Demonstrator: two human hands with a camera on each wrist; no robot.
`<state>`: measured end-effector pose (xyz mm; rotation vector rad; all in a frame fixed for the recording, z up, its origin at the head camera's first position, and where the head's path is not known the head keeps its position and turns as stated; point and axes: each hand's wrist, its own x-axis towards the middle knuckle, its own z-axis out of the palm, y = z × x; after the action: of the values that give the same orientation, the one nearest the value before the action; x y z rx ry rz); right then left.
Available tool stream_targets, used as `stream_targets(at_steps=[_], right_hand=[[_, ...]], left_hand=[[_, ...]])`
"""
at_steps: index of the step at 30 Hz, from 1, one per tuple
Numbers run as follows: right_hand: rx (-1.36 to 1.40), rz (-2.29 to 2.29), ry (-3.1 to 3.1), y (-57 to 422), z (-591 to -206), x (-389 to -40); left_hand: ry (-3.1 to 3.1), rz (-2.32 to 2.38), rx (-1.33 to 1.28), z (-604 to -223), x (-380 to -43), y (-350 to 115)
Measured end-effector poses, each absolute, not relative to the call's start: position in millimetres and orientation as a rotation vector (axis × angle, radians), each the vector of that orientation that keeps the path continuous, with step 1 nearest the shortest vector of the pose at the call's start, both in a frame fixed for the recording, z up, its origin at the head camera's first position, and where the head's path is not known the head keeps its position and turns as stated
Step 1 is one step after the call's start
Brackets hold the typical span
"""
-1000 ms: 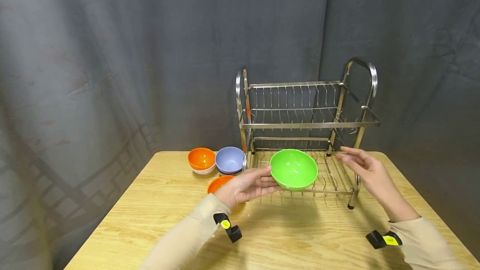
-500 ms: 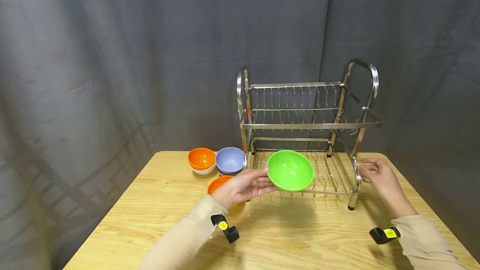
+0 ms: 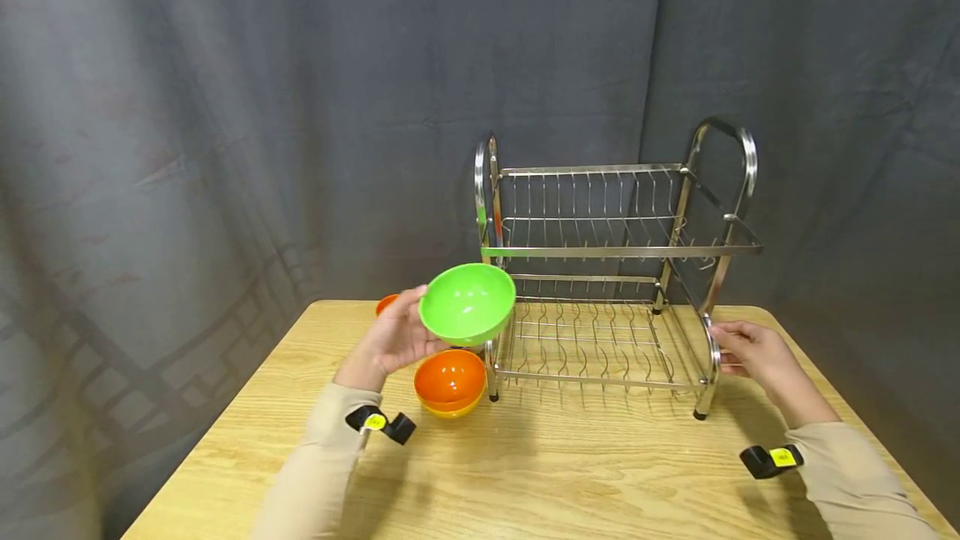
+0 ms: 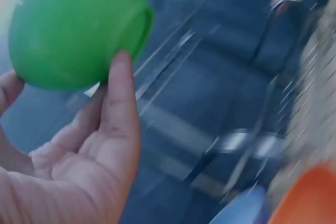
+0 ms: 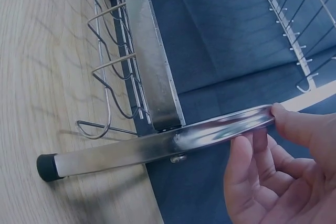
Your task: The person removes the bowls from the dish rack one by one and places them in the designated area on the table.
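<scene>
My left hand [image 3: 401, 336] holds a bright green bowl [image 3: 468, 304] by its side, thumb at the rim and fingers under the base, as the left wrist view shows. The bowl is tilted, its inside facing me, in front of the left end of a two-tier metal dish rack [image 3: 600, 252]. Below it on the table sits an orange bowl [image 3: 450, 382] with a yellow outside. At the rack's right front leg, my right hand [image 3: 757, 357] pinches the metal tube [image 5: 226, 128] between thumb and fingers. Both rack tiers hold no dishes.
Behind my left hand, another orange bowl [image 3: 386, 303] shows only a sliver. A blue bowl [image 4: 242, 208] edges into the left wrist view. The wooden table [image 3: 600, 473] ends in front of a grey curtain [image 3: 375, 107].
My left hand has carried the green bowl left and slightly up, uncovering the lower tier and covering the back bowls. My right hand has come down onto the rack's right leg.
</scene>
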<state>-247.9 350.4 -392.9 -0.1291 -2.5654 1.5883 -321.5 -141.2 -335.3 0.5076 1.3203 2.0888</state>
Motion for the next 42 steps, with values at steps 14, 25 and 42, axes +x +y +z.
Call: stream_targets(at_steps=[14, 25, 42], right_hand=[[-0.137, 1.605, -2.542, 350, -395, -249], [-0.104, 1.717, -2.443, 355, -400, -252], [-0.162, 1.657, -2.503, 346, -391, -247]], left_hand=[[1.584, 1.895, 0.329, -379, -349, -285], [1.658, 1.762, 0.300, -420, -352, -315], [1.785, 1.696, 0.146, -438, -353, -307]])
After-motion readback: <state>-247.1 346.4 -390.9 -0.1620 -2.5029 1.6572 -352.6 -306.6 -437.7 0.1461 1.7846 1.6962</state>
